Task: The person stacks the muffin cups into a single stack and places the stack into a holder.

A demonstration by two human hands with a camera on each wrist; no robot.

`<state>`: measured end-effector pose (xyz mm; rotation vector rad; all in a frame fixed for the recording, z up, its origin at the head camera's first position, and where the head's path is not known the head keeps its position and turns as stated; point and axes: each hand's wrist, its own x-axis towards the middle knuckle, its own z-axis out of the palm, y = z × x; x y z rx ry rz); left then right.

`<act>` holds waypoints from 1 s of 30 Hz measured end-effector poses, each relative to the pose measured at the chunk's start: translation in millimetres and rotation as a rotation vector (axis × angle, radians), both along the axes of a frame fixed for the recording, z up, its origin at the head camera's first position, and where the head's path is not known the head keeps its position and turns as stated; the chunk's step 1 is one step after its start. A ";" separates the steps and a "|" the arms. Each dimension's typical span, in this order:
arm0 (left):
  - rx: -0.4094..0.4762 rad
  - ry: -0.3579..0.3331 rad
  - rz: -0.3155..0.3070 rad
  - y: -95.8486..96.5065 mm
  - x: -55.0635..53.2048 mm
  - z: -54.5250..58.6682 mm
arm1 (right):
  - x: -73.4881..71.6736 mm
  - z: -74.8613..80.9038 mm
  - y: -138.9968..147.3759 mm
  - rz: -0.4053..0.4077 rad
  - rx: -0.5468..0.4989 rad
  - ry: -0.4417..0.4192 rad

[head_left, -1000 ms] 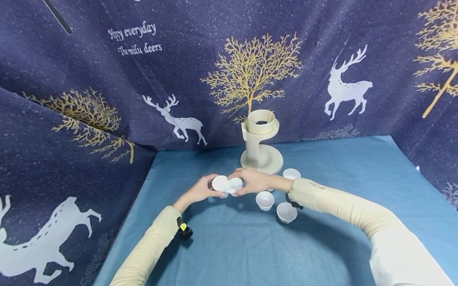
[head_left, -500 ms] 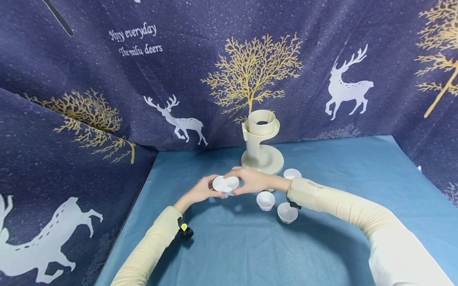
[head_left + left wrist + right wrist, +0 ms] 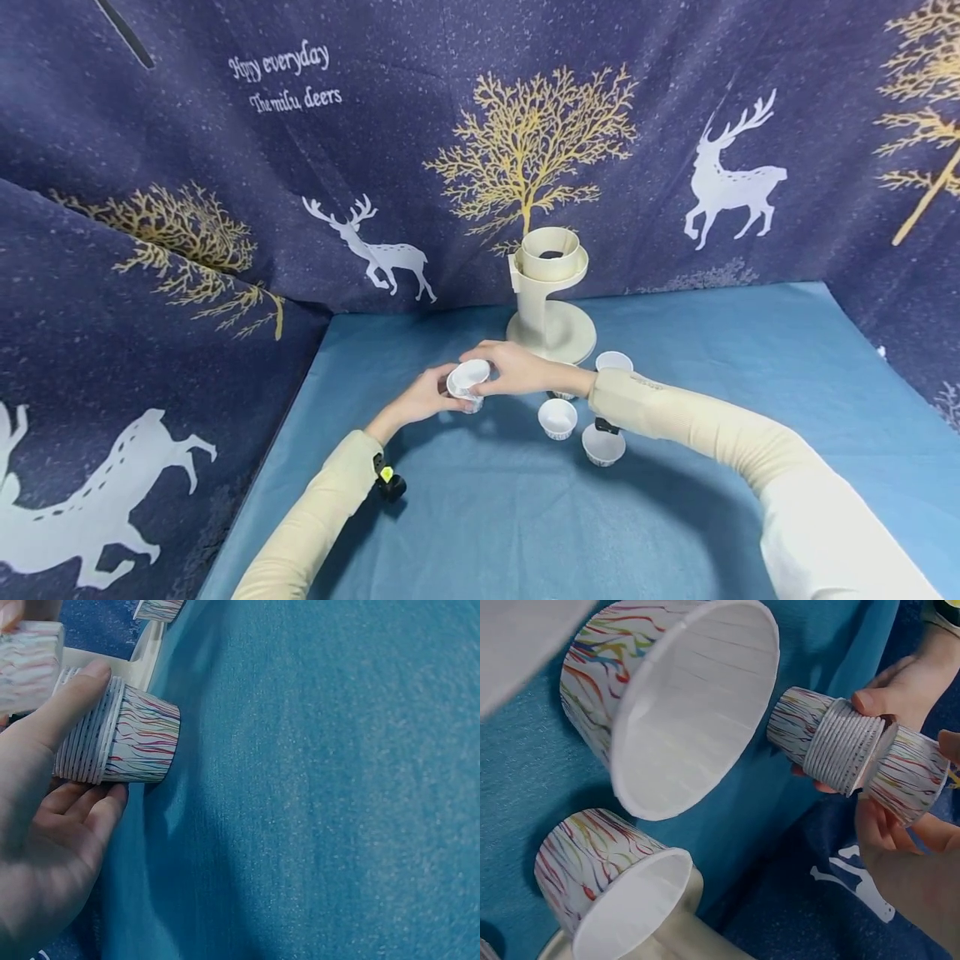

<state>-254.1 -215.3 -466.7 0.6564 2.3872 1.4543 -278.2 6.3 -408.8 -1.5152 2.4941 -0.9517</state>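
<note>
My left hand (image 3: 420, 398) grips a nested stack of paper baking cups (image 3: 142, 739), white with wavy coloured lines. In the left wrist view its thumb lies across the stacked rims, with the fingers on the far side. My right hand (image 3: 517, 369) pinches a single paper baking cup (image 3: 907, 772) by its side. This cup is tilted against the open end of the stack; whether its rim has entered the top cup cannot be told. Both hands are above the table, and the right fingers (image 3: 11, 611) show only at the corner of the left wrist view.
Several loose baking cups stand upright on the blue tablecloth (image 3: 480, 517) to the right, including a near cup (image 3: 603, 446), a middle cup (image 3: 557, 418) and a far cup (image 3: 614, 360); another is partly behind my right wrist. A cream stand (image 3: 570, 333) with a ring-shaped holder rises behind them.
My right hand has moved left with its baking cup, from beside the stack to over its opening. My left hand and the stack have stayed nearly still.
</note>
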 end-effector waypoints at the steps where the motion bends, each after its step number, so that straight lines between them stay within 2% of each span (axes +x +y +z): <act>1: -0.004 0.002 -0.001 -0.1 -0.7 -0.2 | -0.6 -0.6 -1.4 -0.003 0.011 0.008; 4: -0.010 -0.006 0.001 -0.6 -1.4 0.0 | -2.4 -2.4 -5.1 -0.010 0.041 0.026; 11: -0.049 -0.009 0.012 8.3 12.0 27.4 | -7.5 -3.1 -13.3 0.012 0.038 0.029; 16: -0.095 0.018 0.027 9.8 14.4 31.5 | -8.3 0.0 -18.1 0.018 0.075 0.034; 22: -0.071 0.018 0.018 7.8 12.2 26.6 | -5.5 2.1 -20.3 0.034 0.132 0.056; 26: -0.059 0.021 0.015 3.4 5.9 13.9 | -5.3 1.9 -21.5 0.041 0.178 0.064; 30: -0.070 0.029 0.019 0.3 0.2 4.5 | -6.7 0.7 -22.5 0.038 0.202 0.036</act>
